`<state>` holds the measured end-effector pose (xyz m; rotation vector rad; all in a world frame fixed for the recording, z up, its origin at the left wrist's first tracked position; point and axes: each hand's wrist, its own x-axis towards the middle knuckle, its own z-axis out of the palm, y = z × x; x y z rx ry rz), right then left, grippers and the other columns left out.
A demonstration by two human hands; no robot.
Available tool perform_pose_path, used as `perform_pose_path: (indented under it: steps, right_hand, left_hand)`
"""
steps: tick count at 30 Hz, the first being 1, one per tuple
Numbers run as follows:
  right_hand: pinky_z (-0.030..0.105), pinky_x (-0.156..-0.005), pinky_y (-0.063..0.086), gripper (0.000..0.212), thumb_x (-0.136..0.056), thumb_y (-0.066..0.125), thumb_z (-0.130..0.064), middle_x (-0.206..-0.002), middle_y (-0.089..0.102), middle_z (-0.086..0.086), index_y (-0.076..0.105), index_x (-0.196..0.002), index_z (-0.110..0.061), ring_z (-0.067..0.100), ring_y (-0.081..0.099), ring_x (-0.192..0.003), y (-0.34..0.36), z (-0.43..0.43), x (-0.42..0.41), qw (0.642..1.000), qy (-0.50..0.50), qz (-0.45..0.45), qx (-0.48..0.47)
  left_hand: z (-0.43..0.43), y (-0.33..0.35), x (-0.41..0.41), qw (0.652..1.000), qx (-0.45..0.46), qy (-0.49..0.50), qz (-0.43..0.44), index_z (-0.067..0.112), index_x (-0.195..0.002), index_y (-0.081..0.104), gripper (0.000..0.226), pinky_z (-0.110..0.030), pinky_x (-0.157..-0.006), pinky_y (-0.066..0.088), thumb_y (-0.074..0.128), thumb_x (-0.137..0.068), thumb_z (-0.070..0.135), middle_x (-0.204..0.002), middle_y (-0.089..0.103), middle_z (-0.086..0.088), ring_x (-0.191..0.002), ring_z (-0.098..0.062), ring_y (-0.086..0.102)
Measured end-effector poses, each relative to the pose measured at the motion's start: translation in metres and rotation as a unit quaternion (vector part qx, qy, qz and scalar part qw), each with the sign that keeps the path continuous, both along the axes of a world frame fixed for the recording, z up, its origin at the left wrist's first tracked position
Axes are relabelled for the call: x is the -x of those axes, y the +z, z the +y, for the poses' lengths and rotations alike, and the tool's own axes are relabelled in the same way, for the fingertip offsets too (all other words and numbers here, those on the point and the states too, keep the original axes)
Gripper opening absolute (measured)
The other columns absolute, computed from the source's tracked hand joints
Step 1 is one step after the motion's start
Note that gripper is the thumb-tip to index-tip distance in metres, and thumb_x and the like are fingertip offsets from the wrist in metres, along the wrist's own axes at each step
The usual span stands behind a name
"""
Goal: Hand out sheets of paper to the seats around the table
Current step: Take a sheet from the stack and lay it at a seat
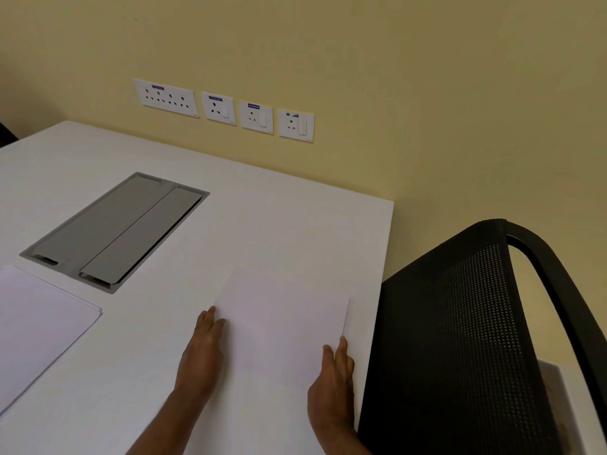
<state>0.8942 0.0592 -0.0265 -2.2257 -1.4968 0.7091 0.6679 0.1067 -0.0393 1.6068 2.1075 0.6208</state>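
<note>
Sheet [282, 323] lay flat on the tabletop [262, 218], right in front of you, close to the tabletop's right edge and btwn both hands. Long axis ran away from you, approx parallel to that edge, far end tipped a bit left. Its right long edge looked slightly raised, but I couldn't confirm that.

Your left hand [203, 349] sat at the sheet's left long edge, fingers straight and together, tips touching paper, nothing pinched. Your right hand [333, 382] did the same at the right long edge: fingers straight, no grip. So the sheet was bracketed L/R, neither hand nearer.

My read: this seat's sheet was down and you were squaring it up. It didn't need a grip, just a nudge.

The stack [39, 330] of remaining paper lay well apart to the left on the same tabletop, so the left hand was the nearer one for the next pull.

Black mesh chair [460, 339] stood just beside the right edge. Grey cable hatch [115, 231] was set into the tabletop beyond the stack, w/ sockets [226, 108] on the wall behind.
</note>
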Motion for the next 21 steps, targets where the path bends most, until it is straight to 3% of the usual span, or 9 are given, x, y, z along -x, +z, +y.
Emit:
perform_pose_path:
  steps: [2, 5, 8, 11, 15, 19, 21]
  right_hand:
    - [0.028, -0.115, 0.031, 0.063, -0.099, 0.05, -0.019, -0.166, 0.002, 0.013, 0.022, -0.155, -0.02, 0.021, 0.034, -0.14, 0.0, 0.006, 0.003, 0.999, -0.023, 0.013, -0.027]
    - [0.032, -0.115, 0.031, 0.063, -0.096, 0.055, -0.015, -0.166, 0.006, 0.012, 0.03, -0.154, -0.019, 0.025, 0.031, -0.145, -0.003, 0.003, 0.004, 0.997, 0.033, -0.062, -0.027]
    - [0.037, -0.12, 0.021, 0.064, -0.1, 0.047, -0.014, -0.167, -0.007, 0.008, 0.017, -0.156, -0.023, 0.026, 0.006, -0.153, -0.006, 0.001, 0.001, 0.99, 0.08, -0.111, 0.037]
    - [0.036, -0.122, 0.016, 0.063, -0.099, 0.041, -0.006, -0.167, -0.007, 0.006, 0.018, -0.156, -0.022, 0.025, -0.003, -0.154, -0.012, 0.001, 0.0, 0.984, 0.109, -0.137, 0.045]
    - [0.037, -0.123, 0.011, 0.064, -0.098, 0.037, -0.001, -0.167, -0.005, 0.005, 0.018, -0.156, -0.022, 0.026, -0.007, -0.153, -0.015, -0.001, 0.0, 0.981, 0.116, -0.147, 0.042]
    - [0.038, -0.123, 0.01, 0.066, -0.096, 0.041, -0.003, -0.167, -0.001, 0.006, 0.02, -0.155, -0.022, 0.027, -0.006, -0.153, -0.02, 0.0, 0.0, 0.982, 0.111, -0.145, 0.04]
    - [0.039, -0.123, 0.009, 0.066, -0.095, 0.043, -0.004, -0.167, 0.002, 0.007, 0.021, -0.155, -0.021, 0.029, -0.004, -0.153, -0.022, -0.001, 0.001, 0.982, 0.108, -0.152, 0.032]
  left_hand:
    - [0.003, 0.001, 0.0, 0.999, 0.029, -0.014, 0.002, 0.015, -0.15, 0.032, 0.055, -0.035, -0.117, 0.024, 0.037, -0.097, 0.004, -0.163, 0.019, 0.003, -0.15, -0.017, 0.017]
    - [0.005, -0.004, 0.003, 0.995, 0.041, -0.06, 0.07, 0.003, -0.142, 0.044, 0.052, -0.044, -0.113, 0.035, 0.045, -0.091, -0.007, -0.159, 0.027, -0.014, -0.147, -0.032, 0.026]
    - [0.002, -0.006, 0.004, 0.987, 0.037, -0.072, 0.138, 0.002, -0.132, 0.052, 0.06, -0.047, -0.107, 0.043, 0.049, -0.075, -0.017, -0.153, 0.039, -0.016, -0.145, -0.035, 0.03]
    - [0.003, -0.008, 0.003, 0.976, 0.023, -0.105, 0.189, -0.001, -0.133, 0.054, 0.07, -0.049, -0.117, 0.03, 0.051, -0.065, -0.02, -0.148, 0.045, -0.021, -0.142, -0.042, 0.034]
    - [0.0, -0.013, 0.005, 0.983, 0.039, -0.108, 0.146, 0.007, -0.153, 0.023, 0.074, -0.034, -0.124, 0.002, 0.034, -0.082, -0.011, -0.163, 0.017, -0.012, -0.152, -0.027, 0.008]
    - [-0.003, -0.023, 0.005, 0.988, 0.021, -0.113, 0.105, 0.01, -0.154, 0.018, 0.053, -0.032, -0.124, 0.001, 0.018, -0.102, 0.015, -0.164, 0.01, -0.008, -0.153, -0.023, 0.004]
    - [-0.004, -0.023, 0.004, 0.986, 0.036, -0.114, 0.113, 0.01, -0.154, 0.015, 0.058, -0.032, -0.124, -0.001, 0.019, -0.104, 0.038, -0.165, 0.007, -0.008, -0.153, -0.023, 0.001]
